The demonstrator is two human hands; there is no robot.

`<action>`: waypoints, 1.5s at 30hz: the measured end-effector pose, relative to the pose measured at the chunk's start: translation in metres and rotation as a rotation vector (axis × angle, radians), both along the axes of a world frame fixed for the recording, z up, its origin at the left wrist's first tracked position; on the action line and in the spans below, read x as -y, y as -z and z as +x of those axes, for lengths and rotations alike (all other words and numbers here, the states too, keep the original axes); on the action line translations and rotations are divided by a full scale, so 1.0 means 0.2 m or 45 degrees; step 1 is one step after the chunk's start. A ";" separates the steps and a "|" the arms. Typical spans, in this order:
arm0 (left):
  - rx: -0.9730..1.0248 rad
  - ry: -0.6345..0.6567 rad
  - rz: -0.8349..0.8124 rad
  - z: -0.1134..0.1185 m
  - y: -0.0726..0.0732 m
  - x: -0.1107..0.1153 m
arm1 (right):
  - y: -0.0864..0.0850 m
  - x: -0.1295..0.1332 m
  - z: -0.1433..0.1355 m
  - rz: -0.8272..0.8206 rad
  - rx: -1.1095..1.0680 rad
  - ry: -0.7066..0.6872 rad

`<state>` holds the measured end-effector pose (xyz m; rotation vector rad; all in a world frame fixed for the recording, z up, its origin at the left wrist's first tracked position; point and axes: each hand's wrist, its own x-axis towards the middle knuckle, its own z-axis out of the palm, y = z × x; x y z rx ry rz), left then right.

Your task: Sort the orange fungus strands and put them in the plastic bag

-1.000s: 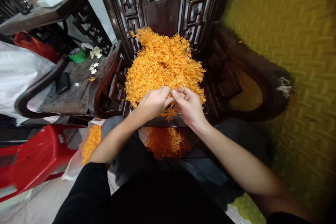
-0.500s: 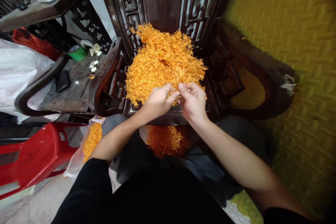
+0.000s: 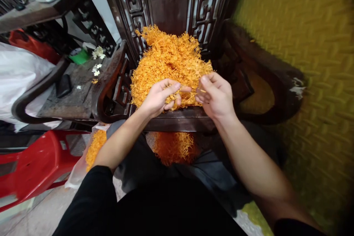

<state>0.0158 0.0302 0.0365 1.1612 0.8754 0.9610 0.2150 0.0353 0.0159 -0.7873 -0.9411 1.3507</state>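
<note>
A large heap of orange branching strands (image 3: pixel 166 59), resembling cordyceps mushrooms, lies on the seat of a dark carved wooden chair (image 3: pixel 182 121). My left hand (image 3: pixel 160 97) is over the front of the heap, its thumb and fingers curled around some of the strands. To its right, my right hand (image 3: pixel 217 94) is closed in a pinch, with a thin orange strand showing at the fingertips. A gap separates the two hands. Their palms and part of what they hold are hidden from me.
Below the seat edge is more orange material (image 3: pixel 174 147). A plastic bag (image 3: pixel 79 169) of it stands at left, by a red plastic chair (image 3: pixel 38 166). A wooden side surface (image 3: pixel 74 105) bears a green tape roll (image 3: pixel 79 56), a dark wallet-like object (image 3: pixel 64 86) and white flowers (image 3: pixel 98 52).
My hands, together at the fingertips before, have moved apart: the left to the left and slightly up, the right to the right. The view has shifted a little.
</note>
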 end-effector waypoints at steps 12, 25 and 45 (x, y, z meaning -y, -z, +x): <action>-0.914 -0.197 0.918 -0.09 0.06 -0.06 | 0.08 0.07 -0.04 0.082 0.248 -0.345; -1.312 -0.031 1.413 -0.11 0.06 -0.03 | 0.06 0.07 -0.05 0.185 0.625 -0.164; -0.662 -0.054 0.463 -0.14 0.02 -0.07 | 0.03 0.09 0.04 0.282 1.048 -0.184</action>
